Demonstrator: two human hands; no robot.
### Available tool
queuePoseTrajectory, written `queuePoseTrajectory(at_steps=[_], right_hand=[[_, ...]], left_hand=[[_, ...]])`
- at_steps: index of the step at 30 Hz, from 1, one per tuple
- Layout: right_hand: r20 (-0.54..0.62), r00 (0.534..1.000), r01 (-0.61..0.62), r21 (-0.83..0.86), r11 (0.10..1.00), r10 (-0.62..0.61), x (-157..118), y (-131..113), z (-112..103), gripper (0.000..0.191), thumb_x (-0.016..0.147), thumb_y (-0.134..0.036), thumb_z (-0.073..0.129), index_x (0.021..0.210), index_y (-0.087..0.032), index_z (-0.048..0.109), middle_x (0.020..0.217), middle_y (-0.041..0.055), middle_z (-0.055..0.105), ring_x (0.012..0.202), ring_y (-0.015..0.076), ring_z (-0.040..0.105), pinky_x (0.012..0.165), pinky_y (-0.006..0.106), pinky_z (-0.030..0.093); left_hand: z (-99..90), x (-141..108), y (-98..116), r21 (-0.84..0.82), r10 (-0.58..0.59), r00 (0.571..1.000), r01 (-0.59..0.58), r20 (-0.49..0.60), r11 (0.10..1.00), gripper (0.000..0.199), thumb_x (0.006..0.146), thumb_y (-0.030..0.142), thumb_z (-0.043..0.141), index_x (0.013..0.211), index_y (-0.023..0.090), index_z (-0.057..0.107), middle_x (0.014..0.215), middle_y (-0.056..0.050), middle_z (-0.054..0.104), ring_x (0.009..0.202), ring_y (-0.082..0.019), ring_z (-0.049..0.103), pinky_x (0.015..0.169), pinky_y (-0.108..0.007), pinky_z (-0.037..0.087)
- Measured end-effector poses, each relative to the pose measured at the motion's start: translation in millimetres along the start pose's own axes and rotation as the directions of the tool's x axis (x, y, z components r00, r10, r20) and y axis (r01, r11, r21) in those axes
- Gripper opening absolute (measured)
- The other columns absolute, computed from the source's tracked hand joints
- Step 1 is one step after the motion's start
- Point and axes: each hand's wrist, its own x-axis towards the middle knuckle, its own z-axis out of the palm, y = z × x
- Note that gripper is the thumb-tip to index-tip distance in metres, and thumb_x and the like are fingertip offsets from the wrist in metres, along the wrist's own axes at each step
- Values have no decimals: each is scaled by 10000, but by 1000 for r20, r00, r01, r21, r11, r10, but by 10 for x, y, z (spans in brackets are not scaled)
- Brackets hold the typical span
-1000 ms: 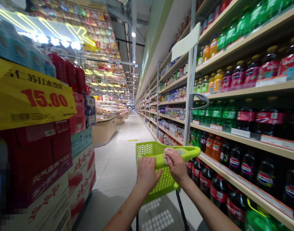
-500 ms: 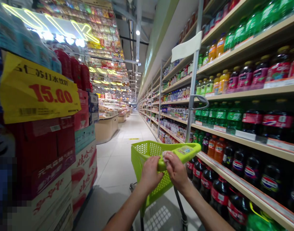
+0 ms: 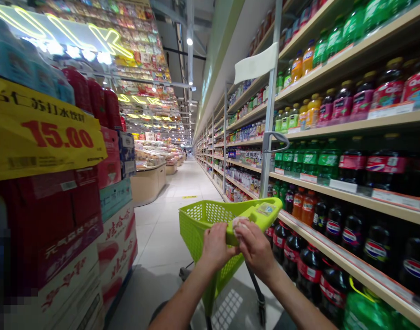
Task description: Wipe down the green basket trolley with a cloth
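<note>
A lime-green shopping cart (image 3: 193, 231) stands right in front of me, its basket walls full of small holes. My left hand (image 3: 215, 247) is closed around the left part of the cart's handle (image 3: 265, 216). Just to its right, my right hand (image 3: 256, 247) is closed on a crumpled white tissue (image 3: 240, 224), which it presses against the same handle. The fingertips of the right hand are partly hidden by the tissue and the handle. A small label (image 3: 266, 209) shows on the handle's right end.
Shelves of soda bottles (image 3: 350, 233) line the right side, with a post (image 3: 268, 137) at the aisle. Stacked drink cartons (image 3: 117, 224) and a yellow price sign (image 3: 48, 133) stand close on the left. A pale tiled floor (image 3: 175, 192) runs ahead past display counters (image 3: 150, 185).
The price sign and cartons have shifted left and grown larger, and the shelves have shifted left. More of the white tissue shows at my right hand. Both hands stay at the handle.
</note>
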Motion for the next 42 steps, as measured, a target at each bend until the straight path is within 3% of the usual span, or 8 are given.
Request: queuePoseTrajectory(at_steps=[8,16,23,28,32,36,39,42], right_hand=[[-118,974,-201,-69,977,192,-24,335,-245,227,849,-234,385,946,-203,589,993,69,633,1000,204,564,865,390,472],[5,1000,-15,-164,986,16,-109,162,-222,215,820,-169,430,980,-218,565,1080,76,598,1054,219,528,916,428,417],[-58,991,-136,-275,952,124,-90,421,-420,189,831,-180,405,922,-203,569,973,64,625,961,194,556,861,365,445],[101,988,-67,-401,913,117,-98,250,-242,229,758,-112,458,899,-204,613,1029,91,623,1001,260,535,919,462,380],[148,986,-59,-146,987,81,-40,18,-130,248,761,-104,447,913,-211,611,1026,70,634,995,220,557,913,401,410],[30,965,-261,84,962,259,103,-64,-314,254,799,-199,439,1024,-200,555,966,51,642,860,166,606,750,277,489],[1,954,-298,-117,947,300,177,63,-418,231,777,-196,450,974,-201,571,960,60,640,884,194,592,771,316,464],[128,961,-185,-368,911,247,146,276,-395,186,762,-163,460,860,-208,610,1007,74,640,958,226,566,848,382,403]], left_hand=[[-34,21,23,-78,47,992,-38,113,996,602,689,582,528,1180,238,474,1238,-50,518,1159,-238,418,976,-406,278],[47,72,1,39,-19,986,13,165,999,575,716,614,460,1158,246,468,1210,-40,525,1144,-224,424,989,-400,256],[223,29,219,14,1,991,-3,132,1000,587,722,509,461,1243,243,408,1289,-53,470,1194,-239,375,1017,-443,227],[333,68,196,59,-89,970,77,228,995,738,666,402,488,1337,174,281,1412,-77,315,1307,-250,224,1074,-473,119],[344,103,124,72,-60,964,43,261,996,724,675,378,460,1344,178,266,1416,-63,314,1316,-220,216,1078,-418,144],[317,113,68,54,-47,951,32,305,998,783,647,377,489,1360,175,235,1442,-44,265,1331,-211,182,1087,-399,131],[304,102,80,44,-87,946,77,313,996,844,626,386,503,1371,126,205,1457,-70,220,1345,-215,139,1095,-401,108],[298,91,93,37,-88,943,80,322,996,861,618,382,500,1380,130,186,1464,-64,201,1350,-212,120,1097,-433,82]])
